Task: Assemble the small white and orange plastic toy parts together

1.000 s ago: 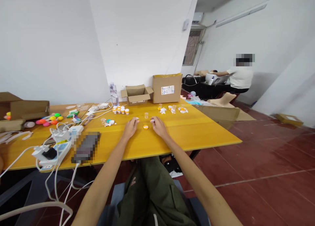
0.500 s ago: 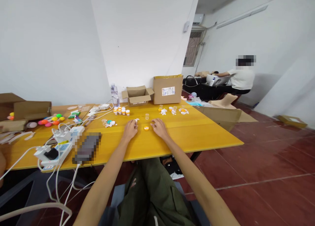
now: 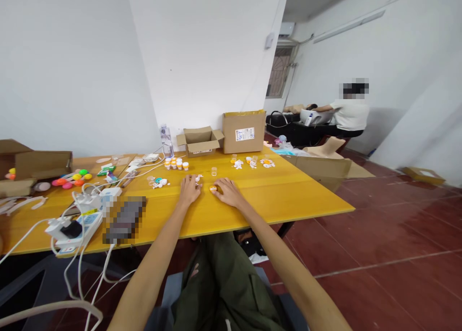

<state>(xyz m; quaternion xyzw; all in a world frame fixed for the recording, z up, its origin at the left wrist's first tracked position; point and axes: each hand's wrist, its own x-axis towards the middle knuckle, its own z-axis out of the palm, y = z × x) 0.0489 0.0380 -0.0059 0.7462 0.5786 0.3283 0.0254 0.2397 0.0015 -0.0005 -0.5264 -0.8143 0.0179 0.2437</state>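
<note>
My left hand (image 3: 189, 191) rests on the table with its fingers apart, its fingertips beside some small white pieces (image 3: 198, 178). To the right, my right hand (image 3: 228, 192) reaches in from the side, fingers spread. Its thumb and fingertips are at a round orange-and-white cap (image 3: 212, 188), which lies on the table and is partly covered by the hand. Just beyond both hands stands a small clear cup (image 3: 214, 171). Further left is a group of small white-and-orange containers (image 3: 176, 164). A teal ring with white pieces (image 3: 159, 182) lies nearer.
An open cardboard box (image 3: 199, 142) and a taller closed carton (image 3: 244, 133) stand against the wall by a water bottle (image 3: 166, 141). White parts (image 3: 238, 164) lie back right. Power strips (image 3: 84, 225) with cables and a blurred dark device (image 3: 126, 219) are left. A person (image 3: 352, 112) sits far right.
My right hand has moved left, bringing its thumb and fingers to the orange-and-white cap. My left hand has barely moved. The view has shifted slightly.
</note>
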